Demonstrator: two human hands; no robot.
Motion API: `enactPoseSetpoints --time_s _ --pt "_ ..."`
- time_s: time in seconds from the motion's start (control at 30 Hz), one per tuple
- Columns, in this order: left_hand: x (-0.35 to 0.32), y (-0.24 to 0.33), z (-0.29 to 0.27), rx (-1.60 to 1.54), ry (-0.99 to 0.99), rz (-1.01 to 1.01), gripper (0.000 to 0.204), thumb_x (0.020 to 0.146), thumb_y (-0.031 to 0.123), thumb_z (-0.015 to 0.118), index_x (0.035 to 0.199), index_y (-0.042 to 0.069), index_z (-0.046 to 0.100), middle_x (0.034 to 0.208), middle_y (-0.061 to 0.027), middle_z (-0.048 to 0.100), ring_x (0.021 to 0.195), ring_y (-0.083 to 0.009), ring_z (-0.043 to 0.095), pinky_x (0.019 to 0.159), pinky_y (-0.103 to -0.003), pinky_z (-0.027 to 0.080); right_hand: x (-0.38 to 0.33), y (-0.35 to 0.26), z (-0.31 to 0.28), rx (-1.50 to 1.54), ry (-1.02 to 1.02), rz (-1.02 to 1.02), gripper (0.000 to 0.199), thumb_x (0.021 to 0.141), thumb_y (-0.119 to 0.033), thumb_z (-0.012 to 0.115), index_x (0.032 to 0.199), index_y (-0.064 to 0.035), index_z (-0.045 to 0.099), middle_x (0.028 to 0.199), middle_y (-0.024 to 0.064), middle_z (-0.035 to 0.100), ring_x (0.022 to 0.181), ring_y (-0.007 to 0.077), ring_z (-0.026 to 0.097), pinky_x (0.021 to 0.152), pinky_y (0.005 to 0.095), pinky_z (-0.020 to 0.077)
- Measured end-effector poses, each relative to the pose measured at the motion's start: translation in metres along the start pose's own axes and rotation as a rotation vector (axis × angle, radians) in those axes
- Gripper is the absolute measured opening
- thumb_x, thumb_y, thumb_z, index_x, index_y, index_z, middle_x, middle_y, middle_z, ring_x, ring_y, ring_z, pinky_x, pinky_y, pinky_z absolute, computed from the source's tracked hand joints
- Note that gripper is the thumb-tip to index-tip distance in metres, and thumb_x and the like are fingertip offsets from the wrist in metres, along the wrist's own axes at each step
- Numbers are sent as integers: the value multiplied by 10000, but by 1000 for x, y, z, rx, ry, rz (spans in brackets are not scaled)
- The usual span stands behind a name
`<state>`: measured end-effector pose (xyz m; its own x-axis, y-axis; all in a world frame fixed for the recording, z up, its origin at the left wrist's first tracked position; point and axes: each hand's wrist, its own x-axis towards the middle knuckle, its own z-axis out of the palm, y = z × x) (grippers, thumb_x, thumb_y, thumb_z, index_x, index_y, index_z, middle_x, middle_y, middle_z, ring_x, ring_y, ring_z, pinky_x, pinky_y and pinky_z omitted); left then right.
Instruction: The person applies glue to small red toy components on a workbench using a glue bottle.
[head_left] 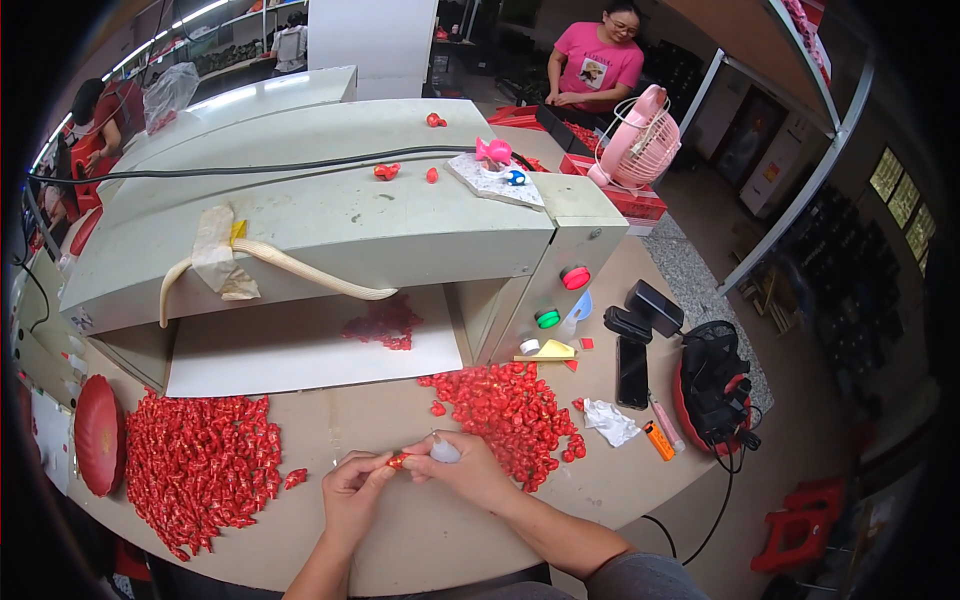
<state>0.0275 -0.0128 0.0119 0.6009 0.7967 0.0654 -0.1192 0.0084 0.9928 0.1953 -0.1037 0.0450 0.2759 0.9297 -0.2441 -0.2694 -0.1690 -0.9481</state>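
At the front middle of the table, my left hand (pixel 352 492) is closed, pinching a small red figurine with gold marks (pixel 397 461). My right hand (pixel 470 472) meets it there, its fingers closed around a small translucent squeeze bottle (pixel 446 452) beside the piece. The bottle's tip is too small to make out. To the left lies a broad pile of red and gold pieces (pixel 205 465), with one stray piece (pixel 296 478) nearer my left hand. Just beyond my right hand spreads another pile of red pieces (pixel 515 415).
Behind the piles stands a grey machine (pixel 330 245) with a white belt (pixel 290 350) and red and green buttons. A red tray (pixel 99 436) is at far left. Crumpled tissue (pixel 610 422), an orange lighter (pixel 659 441) and a phone (pixel 632 372) lie right. A co-worker (pixel 598 62) is beyond.
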Motion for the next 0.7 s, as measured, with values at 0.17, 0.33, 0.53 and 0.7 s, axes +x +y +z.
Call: enactPoseSetpoints --time_s 0.17,0.33,0.53,0.7 --pt "2 -1 1 -1 0 26 155 851 -20 676 1004 -7 699 939 -59 641 789 -83 596 668 -191 463 1 0 -1 16 6 12 204 889 -115 675 1046 14 662 892 49 694 774 91 643 713 224 515" --pt "3 -2 2 2 -2 32 145 851 -20 675 994 -17 692 933 -60 637 809 -86 596 684 -195 462 -2 -6 0 0 7 -14 211 887 -124 679 1039 22 660 844 33 675 758 89 635 702 227 515" --pt "-1 -11 1 -33 27 32 138 848 -37 668 985 -28 684 951 -67 632 834 -102 597 741 -213 469 -1 2 -1 60 -6 -13 210 883 -132 686 1018 27 655 844 39 662 753 82 628 689 226 514" --pt "-2 -8 1 14 42 -10 140 863 -31 649 1001 -41 673 962 -70 631 868 -119 607 786 -229 474 0 3 -2 95 -26 -26 203 885 -128 683 1008 30 651 845 40 659 752 83 626 684 228 515"
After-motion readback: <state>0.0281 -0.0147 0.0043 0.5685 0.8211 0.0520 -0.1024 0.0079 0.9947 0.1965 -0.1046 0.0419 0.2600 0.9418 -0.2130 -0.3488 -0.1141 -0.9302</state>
